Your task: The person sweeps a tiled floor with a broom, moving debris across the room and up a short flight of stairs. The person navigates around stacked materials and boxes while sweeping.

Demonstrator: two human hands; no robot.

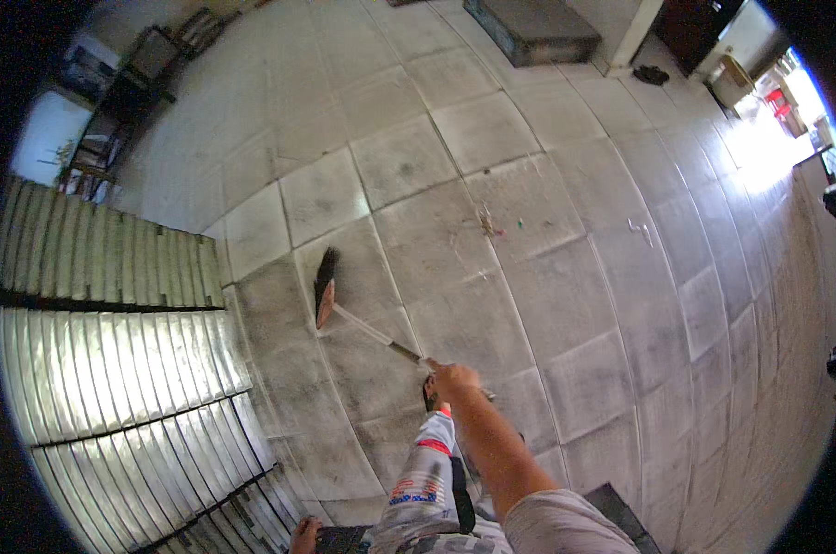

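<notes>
A broom [326,300] with black bristles and a reddish-orange head lies tilted over the tiled floor [473,319], its bristles at the floor left of centre. My right hand [455,379] is closed round the dark grip of its pale handle [367,328]. At the lower edge, part of my left hand [305,535] shows beside a dark grey surface [344,540]; its fingers are too cut off to read. Below my right hand, my leg in printed white trousers [427,471] reaches forward, the foot partly hidden.
Ribbed, shiny panels [122,369] line the left side. Small litter [487,222] and a white scrap [640,229] lie on the floor ahead. Farther off are a grey block [533,32], dark footwear [651,74] by a doorway, and a dark shelf [113,111].
</notes>
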